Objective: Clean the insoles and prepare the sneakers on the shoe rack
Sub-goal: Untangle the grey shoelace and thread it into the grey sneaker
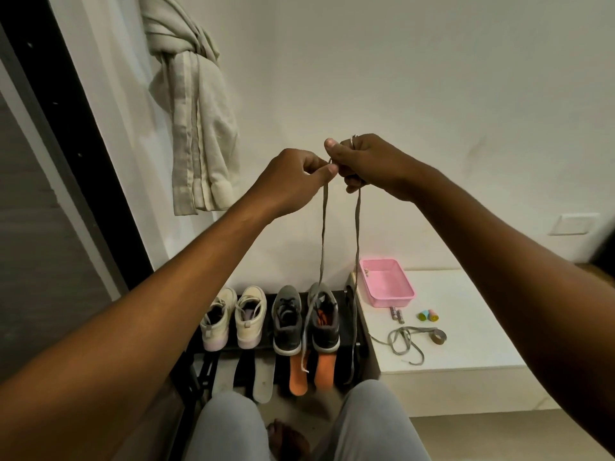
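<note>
The left hand (299,176) and right hand (369,161) each pinch the grey lace (323,227) up high. Both grips close on its top, and the ends dangle over the grey sneakers (304,319) on the shoe rack (346,331). The lace looks light, limp and tangle-prone — best held near the tips. Orange insoles (298,374), a pink tray (379,261) and a spare lace (404,341) on the worktop (466,327) lie close — possible snags.

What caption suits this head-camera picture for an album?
The left hand and right hand pinch a flat grey shoelace above two dark grey sneakers on a black shoe rack.
</note>
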Demonstrator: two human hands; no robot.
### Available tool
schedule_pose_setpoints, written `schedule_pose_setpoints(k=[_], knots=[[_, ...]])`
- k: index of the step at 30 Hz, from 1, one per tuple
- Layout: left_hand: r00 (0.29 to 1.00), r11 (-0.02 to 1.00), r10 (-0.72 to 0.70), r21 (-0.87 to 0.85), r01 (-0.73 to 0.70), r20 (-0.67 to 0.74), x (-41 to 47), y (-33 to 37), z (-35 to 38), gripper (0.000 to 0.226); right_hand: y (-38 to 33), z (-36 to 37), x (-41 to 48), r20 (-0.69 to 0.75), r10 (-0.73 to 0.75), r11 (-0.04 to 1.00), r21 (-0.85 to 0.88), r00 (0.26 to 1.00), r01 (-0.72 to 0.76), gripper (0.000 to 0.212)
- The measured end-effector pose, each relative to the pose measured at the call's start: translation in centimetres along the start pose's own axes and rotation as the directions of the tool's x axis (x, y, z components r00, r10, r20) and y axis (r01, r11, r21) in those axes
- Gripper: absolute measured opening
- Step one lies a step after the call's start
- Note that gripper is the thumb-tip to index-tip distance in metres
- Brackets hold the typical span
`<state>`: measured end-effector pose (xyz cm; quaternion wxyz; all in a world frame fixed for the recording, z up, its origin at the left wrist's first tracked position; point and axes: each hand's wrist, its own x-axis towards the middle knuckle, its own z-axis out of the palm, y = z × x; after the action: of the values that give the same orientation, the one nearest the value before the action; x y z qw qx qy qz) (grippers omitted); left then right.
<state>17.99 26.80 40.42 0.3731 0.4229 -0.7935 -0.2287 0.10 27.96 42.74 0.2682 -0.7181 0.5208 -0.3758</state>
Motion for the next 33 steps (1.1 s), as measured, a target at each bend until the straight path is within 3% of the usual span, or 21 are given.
schedule_pose_setpoints(k=[5, 10, 16, 27, 31, 33], knots=[[1.000, 0.998, -0.016, 0.055, 0.017, -0.007, 0.6, 0.9, -0.1, 0.045, -0.3, 0.2, 0.1, -0.011, -0.019, 1.000, 0.018, 1.000, 0.020, 0.071], [0.992, 0.984, -0.110, -0.132, 0.116, 0.055, 0.5, 0.9, -0.4, 0.036, 0.1, -0.3, -0.5, 0.023, 0.003, 0.991, 0.134, 1.000, -0.006, 0.041], [0.962, 0.872, -0.240, -0.406, 0.273, 0.130, 0.5, 1.2, -0.6, 0.041, 1.1, -0.1, -0.9, 0.024, 0.049, 0.980, 0.194, 0.998, -0.053, 0.017], [0.973, 0.799, -0.206, -0.556, 0.228, 0.103, 0.4, 1.7, 0.6, 0.025, 1.1, 2.4, -1.8, 0.080, 0.045, 0.901, 0.428, 0.996, -0.076, 0.032], [0.972, 0.806, -0.224, -0.547, 0.227, 0.074, 0.4, 1.0, 0.3, 0.020, 0.9, 2.9, -2.0, 0.064, 0.004, 0.910, 0.414, 0.998, -0.030, 0.029], [0.959, 0.822, -0.277, -0.503, 0.268, 0.058, 0.3, 0.6, -0.2, 0.022, 1.0, 2.7, -1.9, 0.038, 0.015, 0.946, 0.324, 0.999, -0.027, 0.036]])
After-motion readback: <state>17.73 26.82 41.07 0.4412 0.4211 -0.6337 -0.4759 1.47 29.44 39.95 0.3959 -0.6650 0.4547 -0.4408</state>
